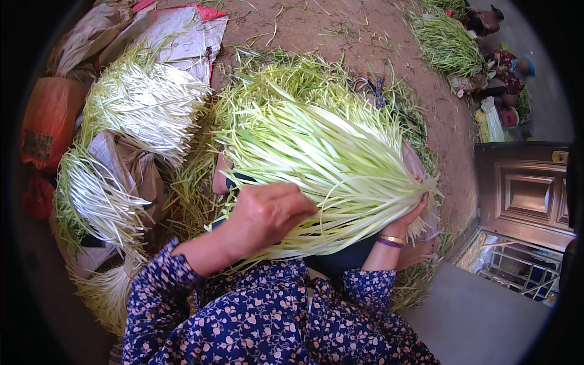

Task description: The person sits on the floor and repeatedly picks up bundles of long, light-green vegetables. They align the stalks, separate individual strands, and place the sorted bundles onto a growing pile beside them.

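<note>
A large bundle of long, pale yellow-green leaves, probably blanched chives (315, 159), fans out across my lap. At its narrow root end on the right, my right hand (408, 210) grips it, a gold-coloured bangle and a purple band at the wrist. Over the near side of the leaves is my left hand (276, 212), blurred, its fingers curled; whether a leaf is pinched in them cannot be seen. A thin leaf curves just right of those fingers.
Leaf litter (292, 73) surrounds the bundle. White-stemmed heaps (146, 107) and a smaller bunch (105, 200) lie left, near a red sack (52, 118) and a pale sheet (182, 34). Right are a panelled door (529, 196) and, farther off, people beside a green heap (449, 45).
</note>
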`<state>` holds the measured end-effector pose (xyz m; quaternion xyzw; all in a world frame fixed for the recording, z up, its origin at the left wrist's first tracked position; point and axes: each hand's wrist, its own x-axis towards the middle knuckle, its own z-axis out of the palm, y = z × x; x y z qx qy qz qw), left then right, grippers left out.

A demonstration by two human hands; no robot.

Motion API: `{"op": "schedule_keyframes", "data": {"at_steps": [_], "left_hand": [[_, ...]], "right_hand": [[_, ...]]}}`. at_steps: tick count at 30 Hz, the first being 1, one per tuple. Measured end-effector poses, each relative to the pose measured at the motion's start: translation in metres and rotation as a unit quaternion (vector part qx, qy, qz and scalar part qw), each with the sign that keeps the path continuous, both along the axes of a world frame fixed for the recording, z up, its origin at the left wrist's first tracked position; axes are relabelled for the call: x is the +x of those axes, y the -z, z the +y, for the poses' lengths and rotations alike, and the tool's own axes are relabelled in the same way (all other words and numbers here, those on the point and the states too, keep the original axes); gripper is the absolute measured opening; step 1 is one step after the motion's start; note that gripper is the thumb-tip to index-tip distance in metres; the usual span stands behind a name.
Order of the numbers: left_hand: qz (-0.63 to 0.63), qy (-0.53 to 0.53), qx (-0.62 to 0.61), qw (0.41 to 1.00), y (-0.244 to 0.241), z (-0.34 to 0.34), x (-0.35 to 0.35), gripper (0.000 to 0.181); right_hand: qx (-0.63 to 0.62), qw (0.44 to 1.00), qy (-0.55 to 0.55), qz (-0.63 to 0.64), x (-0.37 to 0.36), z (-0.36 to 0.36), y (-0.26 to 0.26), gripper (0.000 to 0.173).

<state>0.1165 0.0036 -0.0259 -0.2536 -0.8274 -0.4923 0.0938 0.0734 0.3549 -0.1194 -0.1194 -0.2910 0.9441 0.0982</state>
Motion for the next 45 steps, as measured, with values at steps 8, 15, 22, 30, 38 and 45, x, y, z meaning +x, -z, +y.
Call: {"op": "schedule_keyframes", "data": {"at_steps": [8,15,22,30,38,45], "left_hand": [[-0.189,0.01,0.189,0.964,-0.007,0.011,0.043,0.008],[-0.454,-0.01,0.53,0.716,0.008,0.017,0.017,0.006],[-0.489,-0.028,0.61,0.623,0.008,0.033,-0.011,0.005],[-0.49,-0.095,0.592,0.632,0.007,0.039,-0.017,0.003],[-0.38,-0.09,0.497,0.774,0.009,0.042,-0.017,0.01],[-0.355,-0.027,0.422,0.834,0.008,0.038,-0.022,0.015]], "right_hand": [[-0.011,0.999,-0.018,0.029,-0.001,-0.006,-0.003,0.037],[-0.032,0.998,-0.022,0.041,-0.001,-0.013,-0.009,0.036],[-0.061,0.997,-0.014,0.047,-0.002,-0.012,-0.007,0.034],[-0.028,0.997,-0.018,0.071,0.002,-0.027,-0.022,0.03],[-0.023,0.998,-0.001,0.058,0.001,-0.028,-0.021,0.03],[-0.082,0.994,-0.026,0.075,0.0,-0.029,-0.022,0.031]]}}
